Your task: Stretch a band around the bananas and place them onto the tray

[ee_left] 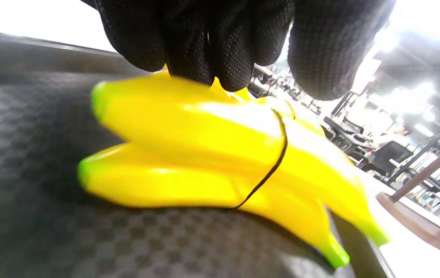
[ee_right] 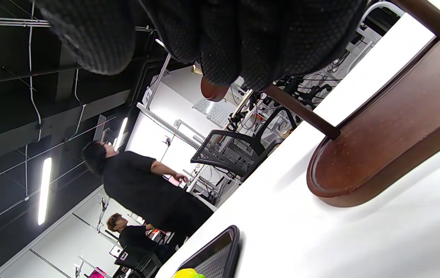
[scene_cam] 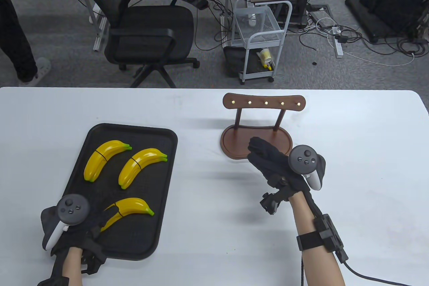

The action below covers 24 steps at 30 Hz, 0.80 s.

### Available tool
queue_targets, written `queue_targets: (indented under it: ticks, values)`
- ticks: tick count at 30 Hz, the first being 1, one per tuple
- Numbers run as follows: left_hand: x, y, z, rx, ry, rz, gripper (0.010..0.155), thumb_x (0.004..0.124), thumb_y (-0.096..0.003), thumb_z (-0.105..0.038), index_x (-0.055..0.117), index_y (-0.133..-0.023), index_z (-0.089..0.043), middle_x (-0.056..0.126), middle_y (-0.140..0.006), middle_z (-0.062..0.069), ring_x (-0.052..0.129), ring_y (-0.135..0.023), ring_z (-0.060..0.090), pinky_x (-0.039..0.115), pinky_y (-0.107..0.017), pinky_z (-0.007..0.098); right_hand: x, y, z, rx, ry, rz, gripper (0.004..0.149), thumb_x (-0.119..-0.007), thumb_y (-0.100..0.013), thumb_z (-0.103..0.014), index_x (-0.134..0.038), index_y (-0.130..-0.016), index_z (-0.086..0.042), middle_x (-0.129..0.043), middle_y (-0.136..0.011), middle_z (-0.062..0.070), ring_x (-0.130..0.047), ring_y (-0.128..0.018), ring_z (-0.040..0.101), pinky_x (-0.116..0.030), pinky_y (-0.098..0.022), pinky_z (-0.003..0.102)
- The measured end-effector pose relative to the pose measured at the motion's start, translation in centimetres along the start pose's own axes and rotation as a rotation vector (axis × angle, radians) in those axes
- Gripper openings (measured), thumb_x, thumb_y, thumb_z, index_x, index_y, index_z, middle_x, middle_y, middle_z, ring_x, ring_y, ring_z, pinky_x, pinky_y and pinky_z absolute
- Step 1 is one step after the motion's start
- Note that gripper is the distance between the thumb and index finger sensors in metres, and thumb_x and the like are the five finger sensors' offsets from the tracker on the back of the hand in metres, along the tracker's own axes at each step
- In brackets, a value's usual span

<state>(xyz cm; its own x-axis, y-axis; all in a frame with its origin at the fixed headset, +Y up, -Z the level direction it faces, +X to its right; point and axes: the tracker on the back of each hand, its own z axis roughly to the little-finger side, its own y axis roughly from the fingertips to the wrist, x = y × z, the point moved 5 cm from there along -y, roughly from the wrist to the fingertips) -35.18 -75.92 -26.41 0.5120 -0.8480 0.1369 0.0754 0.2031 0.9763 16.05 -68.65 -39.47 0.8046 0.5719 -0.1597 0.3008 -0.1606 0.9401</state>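
Three pairs of yellow toy bananas lie on the black tray (scene_cam: 140, 239) at the table's left, each with a thin black band round it: one pair at the far left (scene_cam: 104, 158), one at the far right (scene_cam: 140, 165), one near (scene_cam: 134, 206). My left hand (scene_cam: 100, 219) curls its fingers over the near pair's stem end. In the left wrist view the fingertips (ee_left: 212, 73) touch that pair (ee_left: 189, 154), which rests on the tray; the thumb stands clear, and the band (ee_left: 274, 170) shows plainly. My right hand (scene_cam: 264, 155) hovers over the wooden stand's base (scene_cam: 234, 141), fingers relaxed, holding nothing.
The wooden stand's top rail (scene_cam: 264, 103) carries several brass pegs with nothing on them. White table (scene_cam: 352, 165) stretches right of the stand. Beyond the far edge stand an office chair (scene_cam: 144, 31) and a wire cart (scene_cam: 261, 34). Two people (ee_right: 146, 189) show in the right wrist view.
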Motion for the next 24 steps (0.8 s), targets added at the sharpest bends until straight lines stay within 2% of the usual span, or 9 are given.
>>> queue_targets:
  ticks: [6,15,24]
  values:
    - [-2.4,-0.3,-2.4,0.066,0.023,-0.067,0.066,0.074,-0.0577,-0.050,0.050,-0.114,-0.026,0.063,-0.121,0.003,0.072,-0.108,0.036,0.058,-0.079,0.058,0.6,0.2,-0.3,0.005,0.070,-0.002,0.065,-0.072,-0.058,-0.046,-0.056,-0.109,-0.009,-0.069,-0.107,0.019,-0.075,-0.092,0.046,-0.070,-0.060,0.058]
    - [-5.8,-1.4,-8.9,0.216,0.041,-0.163,0.065,0.072,-0.0588,-0.051,0.050,-0.114,-0.025,0.062,-0.121,0.005,0.071,-0.109,0.037,0.058,-0.079,0.059,1.0,1.1,-0.8,0.003,0.153,0.001,0.066,-0.071,-0.058,-0.046,-0.055,-0.110,-0.009,-0.067,-0.108,0.020,-0.074,-0.093,0.047,-0.069,-0.061,0.059]
    - [-5.9,-2.9,-15.1,0.323,0.032,-0.221,0.065,0.069,-0.0600,-0.053,0.050,-0.115,-0.023,0.062,-0.122,0.006,0.070,-0.109,0.039,0.057,-0.078,0.060,0.6,1.8,-2.0,0.003,0.357,0.037,0.068,-0.069,-0.059,-0.048,-0.053,-0.111,-0.008,-0.063,-0.111,0.022,-0.068,-0.097,0.049,-0.064,-0.063,0.063]
